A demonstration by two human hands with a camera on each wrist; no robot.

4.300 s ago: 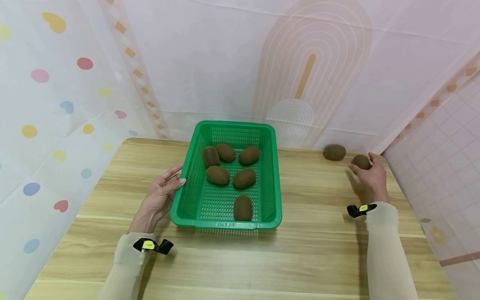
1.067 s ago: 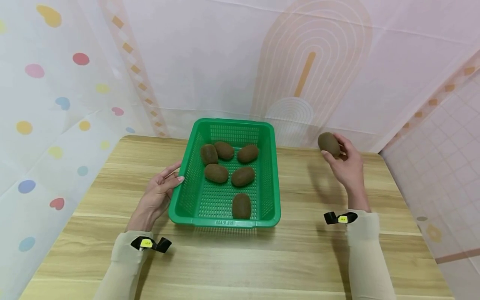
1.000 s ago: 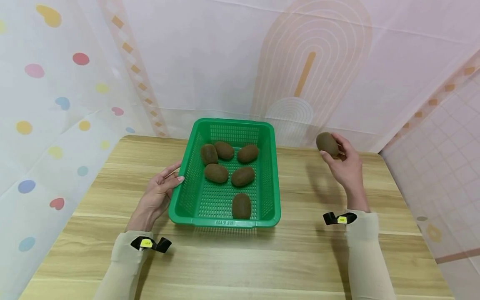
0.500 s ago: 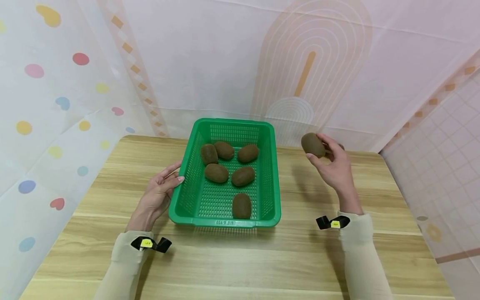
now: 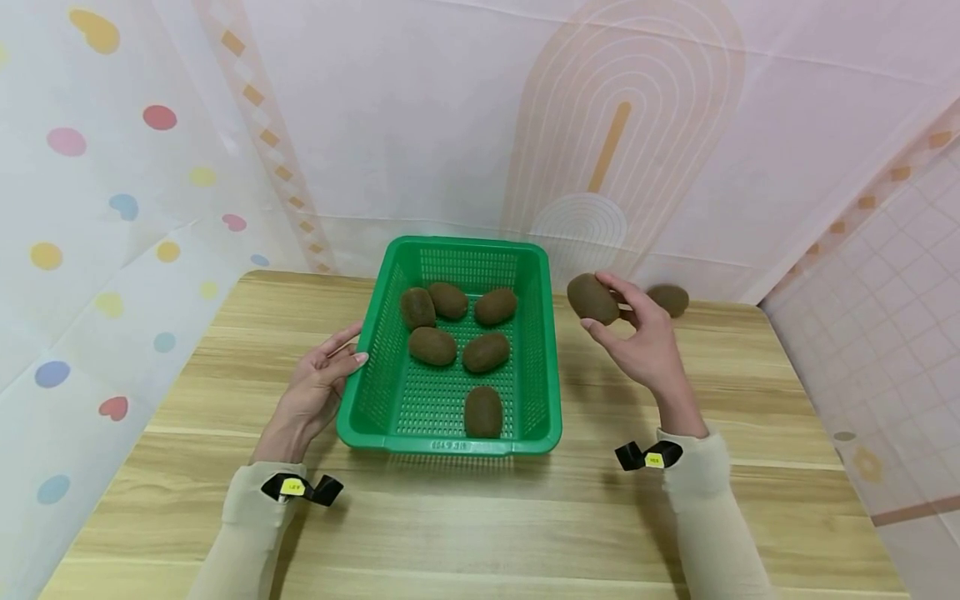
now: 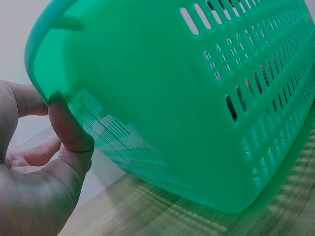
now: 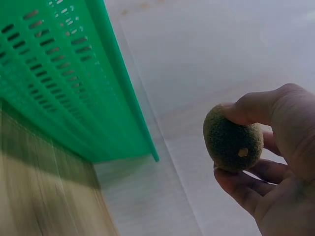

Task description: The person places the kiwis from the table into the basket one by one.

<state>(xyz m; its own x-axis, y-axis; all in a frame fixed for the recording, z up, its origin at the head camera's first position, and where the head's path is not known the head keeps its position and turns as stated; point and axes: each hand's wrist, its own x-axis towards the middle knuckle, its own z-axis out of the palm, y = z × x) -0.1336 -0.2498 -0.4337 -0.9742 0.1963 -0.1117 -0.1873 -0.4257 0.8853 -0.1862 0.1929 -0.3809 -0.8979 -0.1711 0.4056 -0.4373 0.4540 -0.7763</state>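
I'm holding a kiwi (image 5: 592,298) in my right hand (image 5: 637,346), fingers curled round it, just right of the basket (image 5: 551,367). Left hand (image 5: 318,392) is resting open-fingered against the basket's left wall. Risk: loose fingertip grip, kiwi rolling off. Six kiwis (image 5: 486,353) crowding inside; a spare kiwi (image 5: 669,300) lying beyond my right hand on the surface (image 5: 480,525).
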